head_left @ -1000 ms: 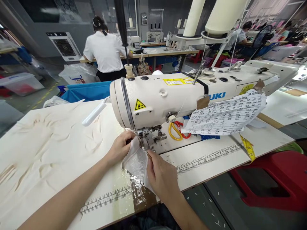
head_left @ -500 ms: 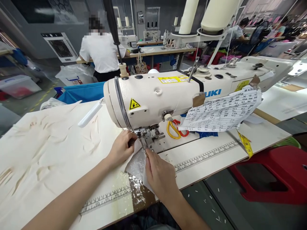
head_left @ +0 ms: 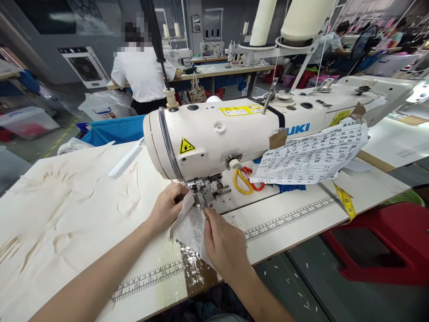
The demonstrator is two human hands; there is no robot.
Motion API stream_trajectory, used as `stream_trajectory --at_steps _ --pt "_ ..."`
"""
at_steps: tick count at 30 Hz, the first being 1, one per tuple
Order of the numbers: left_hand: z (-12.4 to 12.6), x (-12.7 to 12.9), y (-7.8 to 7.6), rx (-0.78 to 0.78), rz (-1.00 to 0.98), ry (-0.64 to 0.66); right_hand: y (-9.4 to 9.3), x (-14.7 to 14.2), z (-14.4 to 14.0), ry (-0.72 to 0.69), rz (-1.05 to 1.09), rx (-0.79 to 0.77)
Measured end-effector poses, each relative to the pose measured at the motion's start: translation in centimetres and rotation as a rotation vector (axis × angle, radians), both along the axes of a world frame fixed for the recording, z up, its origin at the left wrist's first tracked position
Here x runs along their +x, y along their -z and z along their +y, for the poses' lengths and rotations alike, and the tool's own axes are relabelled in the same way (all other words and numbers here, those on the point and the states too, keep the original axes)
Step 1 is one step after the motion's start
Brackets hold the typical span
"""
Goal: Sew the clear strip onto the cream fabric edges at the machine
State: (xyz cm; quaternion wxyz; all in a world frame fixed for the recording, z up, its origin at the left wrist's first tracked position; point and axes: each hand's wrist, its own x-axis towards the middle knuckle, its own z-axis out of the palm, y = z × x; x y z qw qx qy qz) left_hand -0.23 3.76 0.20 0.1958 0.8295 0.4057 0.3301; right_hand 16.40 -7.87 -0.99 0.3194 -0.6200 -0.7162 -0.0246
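Thin white fabric (head_left: 189, 226), creased, under presser foot (head_left: 201, 199)

The sewing machine (head_left: 234, 134) hides the needle; the right hand (head_left: 224, 248) covers part of the white fabric (head_left: 189, 226).

Sewing machine (head_left: 234, 134) on table (head_left: 301, 214), scissors (head_left: 244, 179) under its arm, fabric piece (head_left: 189, 223) before the needle, stool (head_left: 378, 241) right of table

The cream-white metal sewing machine (head_left: 254, 129) is showing blue letters "UKI" on its arm. A printed ruler strip (head_left: 291, 218) along the white bench (head_left: 368, 188) is carrying numbers too small to read.
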Motion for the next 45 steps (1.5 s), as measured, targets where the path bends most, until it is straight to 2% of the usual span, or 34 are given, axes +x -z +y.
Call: stream_trajectory --at_steps 2,7,9,12,14,16,18,21,25,30,33,39,45 --pt "0.0 0.0 0.0 0.093 0.021 0.044 0.0 -0.1 0.0 0.014 -0.022 -0.011" --pt "0.1 0.1 0.0 0.446 0.140 0.174 -0.1 -0.4 0.2 0.036 -0.077 -0.011" --pt "-0.1 0.0 -0.3 0.491 0.228 0.206 -0.2 -0.6 -0.1 0.050 -0.092 0.018" --pt "-0.6 -0.3 -1.0 0.460 0.332 0.268 -0.5 -0.6 -1.7 0.062 -0.054 0.079" --pt "-1.1 -0.6 -1.4 0.436 0.393 0.301 -0.4 -0.3 -3.8 0.018 0.036 0.075" --pt "-1.7 -0.7 -1.6 0.425 0.469 0.299 0.2 0.1 -6.4 -0.044 0.154 0.000" --pt "-2.4 -0.4 -1.4 0.417 0.537 0.265 0.9 0.7 -8.7 -0.037 0.238 -0.118" --pt "-3.4 0.5 -0.9 0.384 0.584 0.185 2.0 1.6 -10.8 -0.053 0.268 -0.210" --pt "-4.5 1.0 -0.1 0.363 0.542 0.106 2.4 2.7 -11.1 -0.111 0.261 -0.184" --pt "-4.9 0.1 0.6 0.439 0.508 0.152 2.4 3.4 -11.0 -0.148 0.221 -0.192" --pt "-4.8 -0.3 0.8 0.425 0.506 0.167 2.4 3.4 -11.1 -0.164 0.209 -0.220" --pt "-4.5 -0.3 0.6 0.331 0.504 0.152 1.4 3.2 -10.3 -0.173 0.202 -0.193" --pt "-5.1 0.0 0.0 0.282 0.490 0.149 -0.1 3.7 -9.3 -0.253 0.080 -0.179"
